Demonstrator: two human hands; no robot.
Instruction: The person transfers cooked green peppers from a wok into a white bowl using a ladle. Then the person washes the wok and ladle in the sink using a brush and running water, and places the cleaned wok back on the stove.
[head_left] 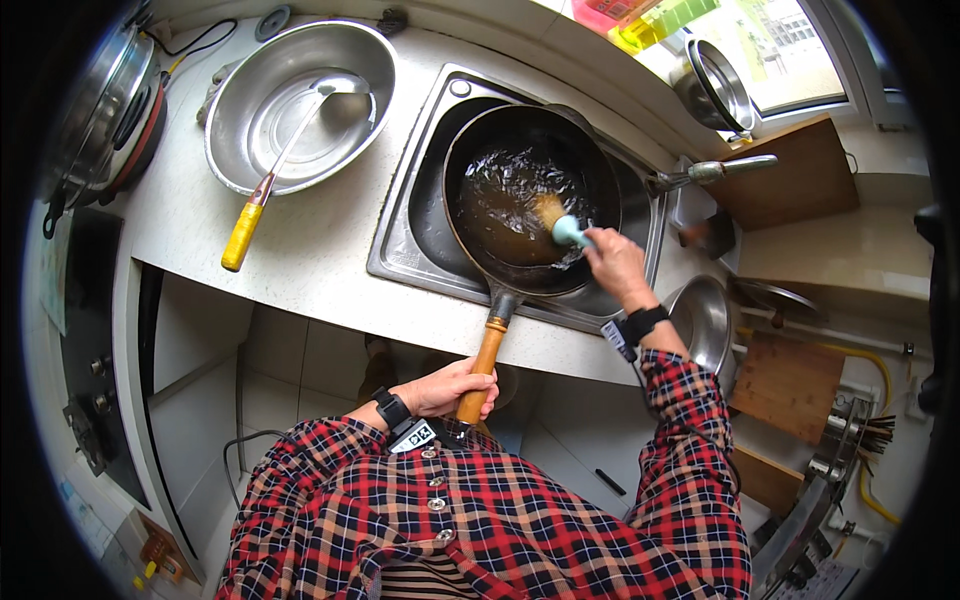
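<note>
A dark wok [468, 215] with brownish, rippling water in it rests over the steel sink [425, 225]. Its wooden handle [484, 365] points toward me, and my left hand [455, 388] is wrapped round the handle's near end. Inside the wok, a dish brush [566, 230] with a pale blue-green grip and tan bristles touches the water right of the middle. My right hand [617, 262] is closed on the brush's grip above the wok's right rim. The bristle tips are partly under the water.
Left of the sink, a large steel basin [235, 130] holds a spatula [245, 220] with a yellow handle hanging over the rim. The tap [715, 170] reaches in from the right. Farther right stand a steel bowl [703, 318] and a wooden board [795, 180]; a metal pot [712, 85] sits by the window.
</note>
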